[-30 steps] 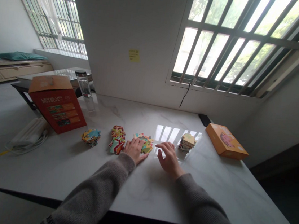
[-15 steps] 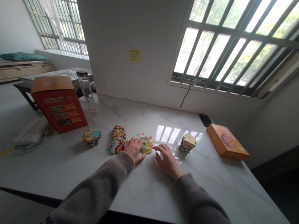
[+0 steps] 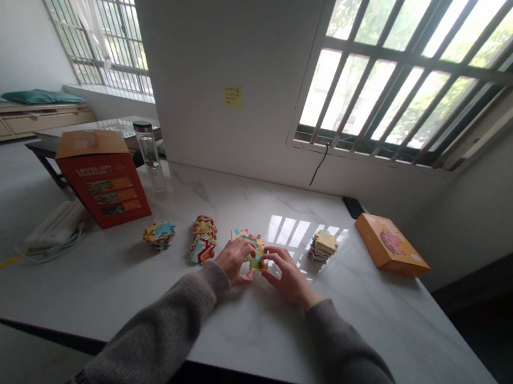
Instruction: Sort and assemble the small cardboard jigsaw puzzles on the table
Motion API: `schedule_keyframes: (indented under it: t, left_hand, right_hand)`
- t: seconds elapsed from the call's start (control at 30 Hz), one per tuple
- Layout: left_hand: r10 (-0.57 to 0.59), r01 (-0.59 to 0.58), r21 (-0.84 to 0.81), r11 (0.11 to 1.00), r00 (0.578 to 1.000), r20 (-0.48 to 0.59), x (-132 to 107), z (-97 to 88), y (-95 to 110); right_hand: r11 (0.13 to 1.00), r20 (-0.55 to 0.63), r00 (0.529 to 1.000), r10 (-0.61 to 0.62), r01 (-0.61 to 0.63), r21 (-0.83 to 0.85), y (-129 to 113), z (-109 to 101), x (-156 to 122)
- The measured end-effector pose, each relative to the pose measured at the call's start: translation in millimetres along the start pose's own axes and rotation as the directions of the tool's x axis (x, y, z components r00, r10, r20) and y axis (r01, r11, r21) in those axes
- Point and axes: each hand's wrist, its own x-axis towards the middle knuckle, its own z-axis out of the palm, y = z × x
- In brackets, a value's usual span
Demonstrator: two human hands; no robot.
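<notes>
Colourful jigsaw puzzle pieces (image 3: 257,259) lie on the white marbled table in front of me, between my hands. My left hand (image 3: 233,260) grips their left side with curled fingers and the thumb at the near edge. On the right side, my right hand (image 3: 287,275) pinches them between fingertips and thumb. Part of the pieces is hidden by my fingers. Just left of my left hand is a stack of red and green puzzle pieces (image 3: 203,243). A beige-topped stack of pieces (image 3: 323,245) stands beyond my right hand.
A blue and yellow stack of puzzle pieces (image 3: 159,235) sits farther left. Behind it stands a red puzzle box (image 3: 107,189), near a glass bottle (image 3: 147,146) and a white power strip with cable (image 3: 58,231). An orange box (image 3: 390,244) and a black phone-like object (image 3: 352,207) are at the right.
My left hand has slid slightly toward me and its fingers have curled in. My right hand has moved in and closed on the right side of the pieces, which sit a little nearer.
</notes>
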Motion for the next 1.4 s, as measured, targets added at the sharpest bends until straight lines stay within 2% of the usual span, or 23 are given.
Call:
schedule_keyframes:
  t: [0.23,0.33,0.4,0.53,0.6,0.67,0.77,0.9,1.0,1.1,1.17,1.2,1.27,1.33,1.37,1.4]
  left_hand:
    - [-0.018,0.018,-0.012,1.0,0.999,0.03,0,-0.3,3]
    - [-0.056,0.054,0.05,0.997,0.997,0.055,-1,1.2,0]
    - [-0.11,0.1,0.114,0.988,0.991,0.081,-2,3.1,-4]
    - [-0.203,0.178,0.213,0.961,0.974,0.101,-5,7.3,-8]
    - [-0.213,0.184,0.228,0.956,0.971,0.11,-5,8.9,-8]
    - [-0.212,0.182,0.228,0.956,0.97,0.117,-6,9.9,-9]
    - [-0.214,0.184,0.225,0.957,0.97,0.117,-5,9.7,-8]
    - [-0.258,0.221,0.254,0.942,0.958,0.122,-4,5.6,-5]
    - [-0.334,0.288,0.295,0.911,0.935,0.118,-1,1.4,-2]
    - [-0.397,0.35,0.319,0.881,0.913,0.095,1,-1.0,-1]
    - [-0.403,0.356,0.315,0.88,0.91,0.099,1,-1.0,-2]
    - [-0.396,0.35,0.307,0.885,0.912,0.105,1,-0.8,-3]
    - [-0.374,0.329,0.277,0.903,0.919,0.125,1,0.0,-4]
    - [-0.352,0.312,0.236,0.92,0.924,0.15,1,0.7,-6]
    - [-0.341,0.305,0.212,0.929,0.926,0.164,1,1.1,-7]
    - [-0.327,0.295,0.186,0.937,0.929,0.176,1,1.7,-8]
  right_hand:
    - [0.999,-0.014,1.0,-0.009,0.008,-0.047,-3,-5,2]
    - [0.992,-0.059,0.998,0.01,-0.017,-0.122,-8,-19,4]
    - [0.98,-0.127,0.991,0.029,-0.053,-0.193,-4,-36,4]
    - [0.923,-0.346,0.933,0.098,-0.215,-0.319,27,-82,-7]
    - [0.891,-0.411,0.902,0.132,-0.289,-0.349,48,-101,-16]
    - [0.866,-0.436,0.884,0.169,-0.345,-0.363,67,-113,-24]
    - [0.855,-0.448,0.87,0.206,-0.383,-0.35,85,-117,-31]
    - [0.859,-0.437,0.868,0.234,-0.395,-0.326,93,-115,-33]
    - [0.841,-0.421,0.867,0.267,-0.423,-0.337,89,-115,-33]
    - [0.814,-0.495,0.841,0.219,-0.437,-0.382,71,-110,-29]
    - [0.832,-0.546,0.826,0.138,-0.396,-0.389,50,-96,-20]
    - [0.858,-0.542,0.834,0.103,-0.351,-0.376,39,-85,-14]
    - [0.916,-0.406,0.91,0.081,-0.229,-0.329,18,-57,-3]
    - [0.952,-0.159,0.984,0.074,-0.117,-0.283,2,-25,8]
    - [0.961,-0.062,0.996,0.065,-0.079,-0.263,-2,-9,12]
    - [0.962,-0.017,0.997,0.081,-0.083,-0.259,-4,4,16]
